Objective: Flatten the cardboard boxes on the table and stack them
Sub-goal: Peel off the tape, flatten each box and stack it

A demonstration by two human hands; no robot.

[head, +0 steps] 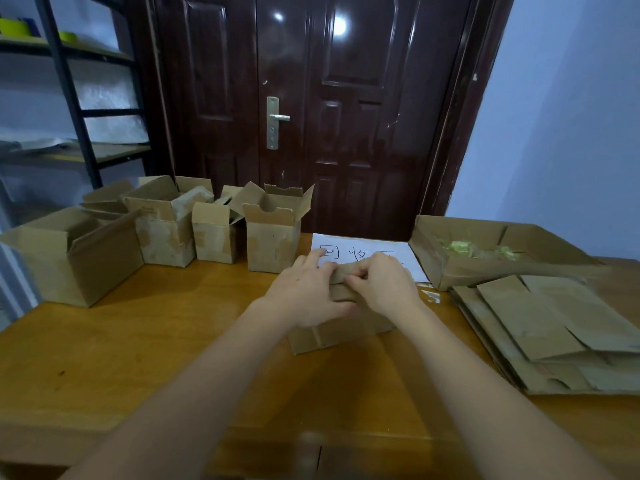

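A single head-worn wide-angle view looks forward and down from the near edge of the counter (145, 341), close above both forearms. It faces a dark door (311, 98) at the far side, with shelving (69, 98) far left and wall far right.

1. A dark brown double door (311, 109) with a metal handle (277, 117) stood behind the table.
2. A white handwritten sheet (367, 252) lay flat.
3. Metal shelving (69, 98) stood left.
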